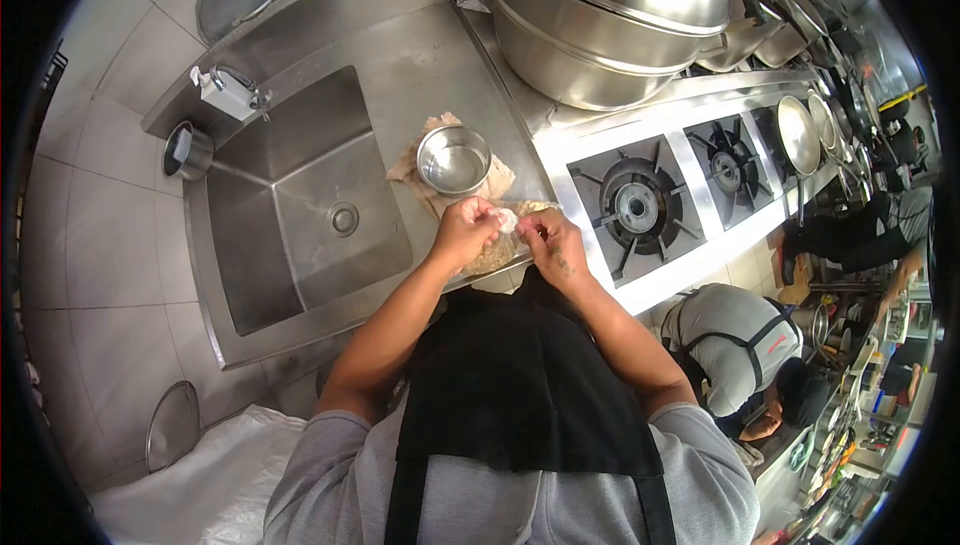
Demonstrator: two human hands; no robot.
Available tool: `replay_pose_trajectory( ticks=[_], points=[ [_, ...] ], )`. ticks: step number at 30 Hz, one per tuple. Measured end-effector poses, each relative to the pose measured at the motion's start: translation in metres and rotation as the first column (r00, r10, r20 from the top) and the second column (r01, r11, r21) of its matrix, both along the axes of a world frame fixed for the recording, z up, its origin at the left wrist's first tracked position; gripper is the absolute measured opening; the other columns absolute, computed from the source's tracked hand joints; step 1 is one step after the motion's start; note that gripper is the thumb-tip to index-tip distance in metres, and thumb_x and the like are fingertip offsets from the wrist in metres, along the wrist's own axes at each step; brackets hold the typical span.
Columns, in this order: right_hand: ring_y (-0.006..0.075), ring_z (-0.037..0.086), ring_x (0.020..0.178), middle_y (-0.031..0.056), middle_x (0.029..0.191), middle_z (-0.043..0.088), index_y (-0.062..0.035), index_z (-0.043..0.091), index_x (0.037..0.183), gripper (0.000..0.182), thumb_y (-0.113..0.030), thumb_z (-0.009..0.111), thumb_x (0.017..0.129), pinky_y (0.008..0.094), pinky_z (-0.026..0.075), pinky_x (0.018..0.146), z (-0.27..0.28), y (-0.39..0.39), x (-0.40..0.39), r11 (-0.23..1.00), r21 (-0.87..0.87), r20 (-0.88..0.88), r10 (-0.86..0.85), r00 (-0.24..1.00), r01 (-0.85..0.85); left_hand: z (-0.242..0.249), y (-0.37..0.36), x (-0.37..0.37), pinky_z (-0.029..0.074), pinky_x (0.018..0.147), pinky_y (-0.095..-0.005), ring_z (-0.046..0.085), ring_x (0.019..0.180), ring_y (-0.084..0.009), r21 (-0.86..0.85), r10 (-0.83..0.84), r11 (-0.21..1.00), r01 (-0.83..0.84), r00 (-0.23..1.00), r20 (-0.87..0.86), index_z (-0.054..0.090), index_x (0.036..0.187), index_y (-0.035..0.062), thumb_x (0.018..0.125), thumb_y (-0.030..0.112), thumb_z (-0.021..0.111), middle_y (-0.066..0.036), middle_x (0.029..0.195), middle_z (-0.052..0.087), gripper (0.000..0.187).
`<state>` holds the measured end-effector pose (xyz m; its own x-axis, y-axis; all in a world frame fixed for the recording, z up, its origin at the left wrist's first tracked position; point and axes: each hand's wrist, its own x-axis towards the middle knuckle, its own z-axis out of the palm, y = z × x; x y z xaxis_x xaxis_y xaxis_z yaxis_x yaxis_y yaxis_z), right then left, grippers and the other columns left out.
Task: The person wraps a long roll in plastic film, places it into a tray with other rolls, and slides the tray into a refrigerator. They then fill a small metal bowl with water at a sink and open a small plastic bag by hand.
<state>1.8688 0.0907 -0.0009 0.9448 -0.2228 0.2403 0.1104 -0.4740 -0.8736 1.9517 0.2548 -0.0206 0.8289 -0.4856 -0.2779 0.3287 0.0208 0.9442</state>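
Note:
My left hand (468, 232) and my right hand (553, 247) meet at the front edge of the steel counter, fingers of both pinched. Between their fingertips is a small whitish, crumpled piece (507, 220); its kind is too small to make out. Below and between the hands lies a clear plastic bag (492, 259) with tan contents, partly hidden by my fingers. Just beyond my hands, a round steel bowl (454, 159) sits on a crumpled beige cloth (498, 181).
To the left is a steel sink (290, 235) with a tap (258, 100). On the right are gas burners (637, 205) and a pan (799, 135). A large lidded steel pot (600, 45) stands behind. Another person (735, 335) bends over at the right.

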Motion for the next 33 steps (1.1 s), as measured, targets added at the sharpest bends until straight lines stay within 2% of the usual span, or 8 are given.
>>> replay_pose_trajectory(
  ticks=[3,9,12,14,17,21,27,33],
  points=[
    [0.0260,0.059,0.068,0.0132,0.076,0.060,0.0006,0.064,0.085,0.005,-0.004,0.067,0.085,0.0328,0.047,0.063,-0.001,-0.002,0.001,0.984,0.179,-0.121,0.027,0.992,-0.005,-0.004,0.000,-0.003,0.045,0.053,-0.0228,0.053,0.059,-0.0069,-0.003,0.028,1.000,-0.028,0.999,-0.037,0.058,0.090,0.0019,0.088,0.009,0.066,-0.003,0.074,0.060,0.011],
    [0.0174,0.056,0.068,0.0095,0.077,0.061,0.0015,0.061,0.090,0.008,-0.005,0.065,0.088,0.0295,0.046,0.064,-0.005,-0.008,-0.003,0.991,-0.047,0.015,0.130,0.991,-0.129,-0.013,0.007,-0.005,0.047,0.055,-0.0240,0.053,0.060,-0.0104,-0.107,0.021,0.993,-0.054,0.957,-0.289,0.054,0.090,0.0038,0.091,0.007,0.063,-0.004,0.078,0.059,0.009],
    [0.0121,0.053,0.066,0.0036,0.075,0.060,0.0000,0.060,0.091,0.010,-0.009,0.063,0.092,0.0267,0.043,0.061,-0.017,-0.009,-0.003,0.965,0.239,-0.105,0.134,0.985,-0.105,-0.017,0.009,-0.003,0.048,0.057,-0.0252,0.054,0.062,-0.0105,-0.175,0.004,0.983,-0.052,0.965,-0.263,0.055,0.090,0.0029,0.091,0.007,0.062,-0.005,0.081,0.060,0.008],
    [0.0082,0.049,0.064,-0.0006,0.074,0.058,-0.0022,0.059,0.090,0.012,-0.013,0.061,0.094,0.0233,0.041,0.059,-0.023,-0.016,0.003,0.799,0.596,-0.253,0.280,0.926,-0.078,-0.017,0.011,-0.004,0.049,0.058,-0.0251,0.055,0.064,-0.0102,-0.153,-0.016,0.988,-0.013,0.983,-0.185,0.056,0.095,0.0012,0.091,0.006,0.061,-0.005,0.083,0.060,0.008],
    [0.0057,0.046,0.062,-0.0020,0.072,0.056,-0.0040,0.059,0.090,0.013,-0.015,0.060,0.096,0.0213,0.038,0.057,-0.024,-0.022,0.009,0.724,0.687,-0.271,0.336,0.902,-0.063,-0.009,0.016,0.001,0.049,0.060,-0.0241,0.056,0.066,-0.0095,-0.072,-0.130,0.989,0.126,0.990,-0.053,0.058,0.104,-0.0022,0.092,0.006,0.061,-0.005,0.086,0.062,0.015],
    [0.0065,0.047,0.063,-0.0019,0.073,0.056,-0.0022,0.059,0.091,0.012,-0.014,0.061,0.094,0.0225,0.040,0.057,-0.016,-0.023,0.019,0.727,0.682,-0.304,0.381,0.873,-0.080,0.008,0.013,0.000,0.049,0.060,-0.0220,0.056,0.068,-0.0082,0.036,-0.272,0.961,0.273,0.962,-0.025,0.058,0.115,-0.0048,0.092,0.007,0.061,-0.005,0.088,0.063,0.026],
    [0.0067,0.049,0.062,-0.0015,0.074,0.057,-0.0021,0.060,0.092,0.013,-0.014,0.060,0.095,0.0226,0.041,0.057,-0.017,-0.015,0.026,0.761,0.644,-0.276,0.327,0.904,-0.078,-0.003,0.010,0.001,0.048,0.059,-0.0218,0.057,0.071,-0.0076,0.078,-0.110,0.991,0.112,0.994,-0.027,0.060,0.114,-0.0030,0.092,0.007,0.061,-0.005,0.092,0.065,0.025],
    [0.0082,0.057,0.065,0.0017,0.079,0.063,-0.0003,0.061,0.100,0.018,-0.017,0.059,0.096,0.0215,0.043,0.058,-0.007,-0.009,0.012,0.756,0.652,-0.294,0.321,0.901,-0.057,0.003,0.012,-0.002,0.048,0.067,-0.0227,0.056,0.074,-0.0080,0.047,-0.155,0.987,0.154,0.988,0.012,0.060,0.110,-0.0024,0.090,0.001,0.057,-0.005,0.098,0.063,0.021]
  ],
)
